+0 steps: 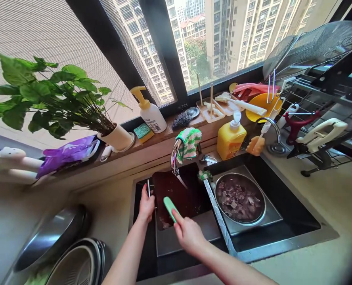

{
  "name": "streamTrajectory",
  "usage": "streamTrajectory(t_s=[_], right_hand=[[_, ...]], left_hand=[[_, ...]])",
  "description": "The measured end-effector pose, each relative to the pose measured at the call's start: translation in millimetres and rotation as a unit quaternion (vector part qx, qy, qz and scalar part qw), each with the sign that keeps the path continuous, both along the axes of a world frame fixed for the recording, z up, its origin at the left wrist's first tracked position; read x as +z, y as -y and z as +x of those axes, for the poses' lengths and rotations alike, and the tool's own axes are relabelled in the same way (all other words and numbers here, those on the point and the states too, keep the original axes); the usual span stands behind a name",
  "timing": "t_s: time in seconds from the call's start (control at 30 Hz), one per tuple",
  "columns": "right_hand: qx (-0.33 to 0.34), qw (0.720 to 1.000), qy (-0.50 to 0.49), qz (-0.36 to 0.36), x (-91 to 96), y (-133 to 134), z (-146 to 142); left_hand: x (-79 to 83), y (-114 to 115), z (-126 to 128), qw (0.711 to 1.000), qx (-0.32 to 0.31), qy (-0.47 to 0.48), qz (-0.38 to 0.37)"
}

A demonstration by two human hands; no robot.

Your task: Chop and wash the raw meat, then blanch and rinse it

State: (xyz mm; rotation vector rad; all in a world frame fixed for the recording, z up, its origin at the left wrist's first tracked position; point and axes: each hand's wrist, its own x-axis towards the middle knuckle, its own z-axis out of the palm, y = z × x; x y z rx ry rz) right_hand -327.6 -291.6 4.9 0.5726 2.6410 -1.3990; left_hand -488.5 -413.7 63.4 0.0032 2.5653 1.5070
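The chopping board (188,200) sits in the left sink basin (148,261), under water running from the tap (174,158). The left hand (147,206) is curled around the metal handle (148,188) at its left edge. The right hand (190,235) grips a green brush (169,206) over the board; contact is hard to tell. A bowl (264,208) of meat pieces (238,200) stands in the right basin (295,215).

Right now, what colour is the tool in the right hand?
Light green; the tool shows best in the head view.
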Motion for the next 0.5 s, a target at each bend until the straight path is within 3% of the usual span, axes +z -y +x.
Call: streamTrajectory(t_s=[0.1, 0.2, 0.3, 0.4, 0.5], right_hand=[[-0.021, 0.994, 0.111, 0.003, -13.0, -26, -19], [-0.040, 0.986, 0.162, -0.010, -22.5, -55, -45], [-0.005, 0.993, 0.117, -0.016, -14.5, -41, -52], [0.071, 0.997, 0.033, -0.022, -6.0, -11, -36], [0.078, 0.993, 0.089, -0.016, -15.5, -14, -30]], left_hand=[[1.3, 9, 7, 0.991, 0.058, 0.085, 0.089], [7.4, 17, 9, 0.979, 0.129, 0.083, 0.133], [8.2, 32, 8, 0.964, 0.207, 0.081, 0.143], [-3.3, 51, 18, 0.945, 0.278, 0.084, 0.152], [-23.3, 64, 45, 0.921, 0.329, 0.085, 0.189]])
